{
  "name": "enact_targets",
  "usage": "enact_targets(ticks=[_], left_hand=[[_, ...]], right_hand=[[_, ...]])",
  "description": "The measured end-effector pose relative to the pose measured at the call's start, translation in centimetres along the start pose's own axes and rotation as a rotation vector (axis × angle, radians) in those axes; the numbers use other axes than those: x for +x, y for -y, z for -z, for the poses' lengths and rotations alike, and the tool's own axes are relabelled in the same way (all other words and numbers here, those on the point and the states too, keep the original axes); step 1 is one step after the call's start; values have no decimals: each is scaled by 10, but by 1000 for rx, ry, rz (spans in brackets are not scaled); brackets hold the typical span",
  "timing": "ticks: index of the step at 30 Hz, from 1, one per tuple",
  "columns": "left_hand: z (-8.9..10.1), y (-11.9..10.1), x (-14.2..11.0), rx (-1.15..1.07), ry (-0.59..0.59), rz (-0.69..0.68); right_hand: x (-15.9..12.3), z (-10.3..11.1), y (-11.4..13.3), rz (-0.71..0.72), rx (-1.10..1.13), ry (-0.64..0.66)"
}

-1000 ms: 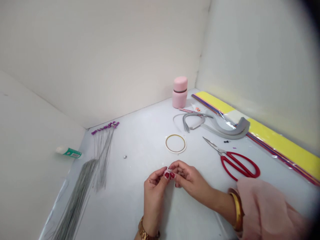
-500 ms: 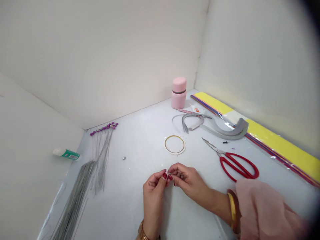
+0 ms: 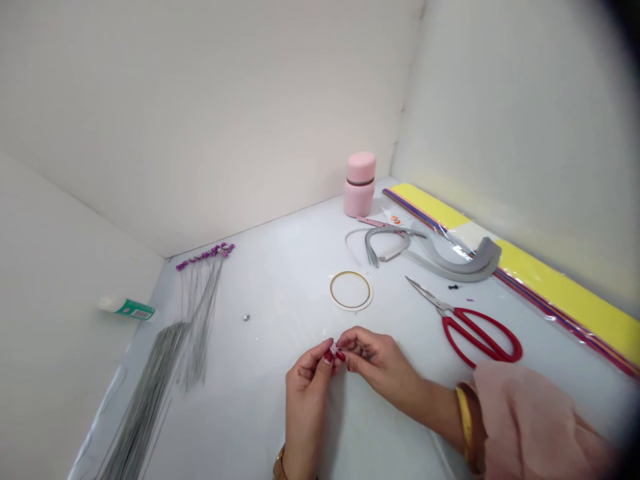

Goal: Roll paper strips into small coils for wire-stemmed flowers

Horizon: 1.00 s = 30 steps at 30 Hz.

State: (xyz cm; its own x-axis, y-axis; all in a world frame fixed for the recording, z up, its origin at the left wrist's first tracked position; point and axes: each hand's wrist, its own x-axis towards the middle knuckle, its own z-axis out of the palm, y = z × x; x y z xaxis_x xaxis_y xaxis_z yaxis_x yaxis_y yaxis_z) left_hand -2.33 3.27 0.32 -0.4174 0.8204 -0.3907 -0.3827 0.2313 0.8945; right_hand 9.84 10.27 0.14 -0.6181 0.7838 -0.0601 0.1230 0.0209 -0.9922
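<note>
Little is shifting since the earlier frame: both hands are staying close together low on the white work surface (image 3: pixel 280 267), with only the fingertips working in. The left hand (image 3: pixel 306 380) is rising from 6 o'clock, palm turned inward, fingers curling. The right hand (image 3: pixel 375 360) is reaching in from 4 o'clock, forearm lying nearly flat, fingers bent and nearly closed. Their red-nailed fingertips (image 3: pixel 327 357) are meeting, pinching a tiny pink-and-white piece (image 3: pixel 334 349) between them, too small to identify.

A gold bangle (image 3: pixel 464 421) and pink sleeve (image 3: pixel 525 420) are showing on the right arm. Red-handled scissors (image 3: pixel 473 331) are lying at 3 o'clock, a gold ring (image 3: pixel 331 291) at 12, a pink flask (image 3: pixel 360 183) beyond it, gray strips (image 3: pixel 450 263) at 1, and a bundle of thin wires (image 3: pixel 150 393) at 9.
</note>
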Motion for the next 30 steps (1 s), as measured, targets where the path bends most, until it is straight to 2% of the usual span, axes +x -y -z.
enact_targets(ticks=[10,14,23,26,30], left_hand=[[-1,0,1,12,47,-16],[-1,0,1,13,27,7],[-3,-3,-1,4,2,-19],[-2,-2,0,33,-2,-54],[-1,-1,0,27,-12,-35]], right_hand=[[0,-1,-1,-2,0,21],[1,0,2,6,-19,46],[2,-2,1,-120,194,43],[3,-2,2,-131,205,5],[4,-1,1,-139,211,-15]])
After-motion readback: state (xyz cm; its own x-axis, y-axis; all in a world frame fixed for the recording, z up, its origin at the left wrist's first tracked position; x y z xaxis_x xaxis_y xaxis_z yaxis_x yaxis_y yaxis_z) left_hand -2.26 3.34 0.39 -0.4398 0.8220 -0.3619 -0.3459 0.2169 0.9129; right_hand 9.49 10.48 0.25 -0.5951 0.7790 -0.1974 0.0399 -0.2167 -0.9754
